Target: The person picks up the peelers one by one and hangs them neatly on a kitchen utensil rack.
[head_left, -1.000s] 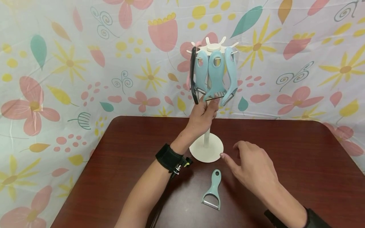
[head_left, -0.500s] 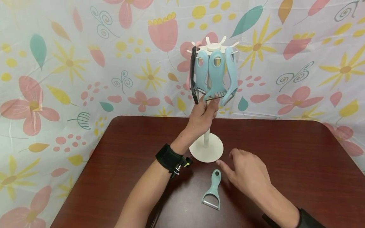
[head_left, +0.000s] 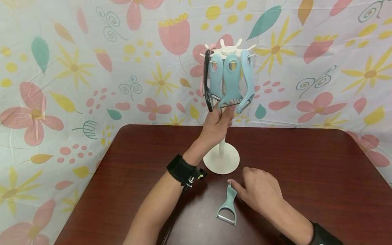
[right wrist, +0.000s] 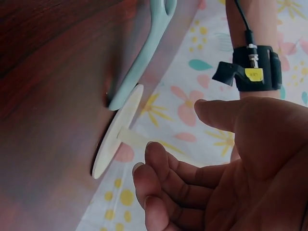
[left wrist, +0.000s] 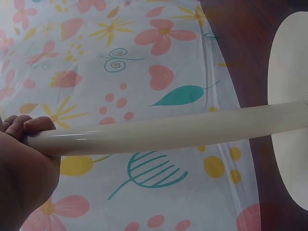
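My left hand (head_left: 216,125) grips the upper part of the post of a white rotating utensil rack, just below the hanging tools; the fingers curl round the post (left wrist: 168,134) in the left wrist view. Light-blue peelers (head_left: 231,78) hang from the rack's hooks, with a black-handled tool (head_left: 206,81) at their left and something pink partly hidden behind. A green peeler (head_left: 228,204) lies on the table, blade toward me. Over the end of its handle hovers my right hand (head_left: 262,189), thumb apart from loosely bent fingers. The right wrist view shows the palm holding nothing, apart from the peeler handle (right wrist: 142,60).
The rack's round white base (head_left: 221,167) stands on the dark brown table (head_left: 141,163), just beyond the green peeler. A floral cloth (head_left: 122,61) hangs behind the table. Each wrist wears a black strap, such as the left strap (head_left: 181,170) with a cable.
My right hand has moved left and toward me, from beside the rack's base to above the green peeler's handle. The left hand stays on the post.
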Motion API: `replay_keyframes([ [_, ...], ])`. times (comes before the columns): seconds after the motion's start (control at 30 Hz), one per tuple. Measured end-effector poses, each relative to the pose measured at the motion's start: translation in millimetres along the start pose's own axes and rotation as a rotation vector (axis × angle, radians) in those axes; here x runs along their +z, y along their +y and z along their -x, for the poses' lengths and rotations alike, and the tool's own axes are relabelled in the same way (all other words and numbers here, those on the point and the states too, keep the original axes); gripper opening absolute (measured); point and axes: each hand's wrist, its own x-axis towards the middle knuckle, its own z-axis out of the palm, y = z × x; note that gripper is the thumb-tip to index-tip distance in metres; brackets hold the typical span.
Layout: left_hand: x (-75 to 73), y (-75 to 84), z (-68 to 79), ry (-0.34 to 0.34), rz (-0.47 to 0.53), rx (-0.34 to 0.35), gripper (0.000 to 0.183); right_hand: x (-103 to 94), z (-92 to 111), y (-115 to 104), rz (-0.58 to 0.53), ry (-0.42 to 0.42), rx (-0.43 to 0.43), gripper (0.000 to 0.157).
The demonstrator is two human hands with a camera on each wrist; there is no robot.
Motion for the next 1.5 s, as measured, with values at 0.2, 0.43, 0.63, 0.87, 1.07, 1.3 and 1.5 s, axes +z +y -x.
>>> replay_keyframes([
  [0.2,-0.8,13.9,1.4,0.013,0.014,-0.012,0.014,3.9,-2,-5,0.015,-0.064,0.02,0.053],
  [0.43,-0.2,12.0,1.2,0.008,0.007,-0.006,0.014,7.2,-2,-10,0.031,-0.171,0.063,0.056],
  [0.63,0.1,10.0,1.7,0.011,0.012,-0.008,0.013,10.6,-4,-15,0.037,-0.271,0.102,0.056],
  [0.87,0.4,10.3,1.6,0.01,0.008,-0.007,0.013,17.6,-6,-18,0.045,-0.301,0.127,0.056],
  [1.07,0.7,10.0,1.2,0.009,-0.002,0.006,0.012,22.1,-8,-17,0.042,-0.317,0.143,0.055],
  [1.3,1.2,10.7,0.3,0.009,-0.009,0.019,0.011,26.7,-7,-17,0.039,-0.307,0.144,0.052],
  [1.5,0.4,10.4,1.4,0.009,-0.002,0.018,0.011,30.2,-7,-18,0.032,-0.292,0.147,0.053],
])
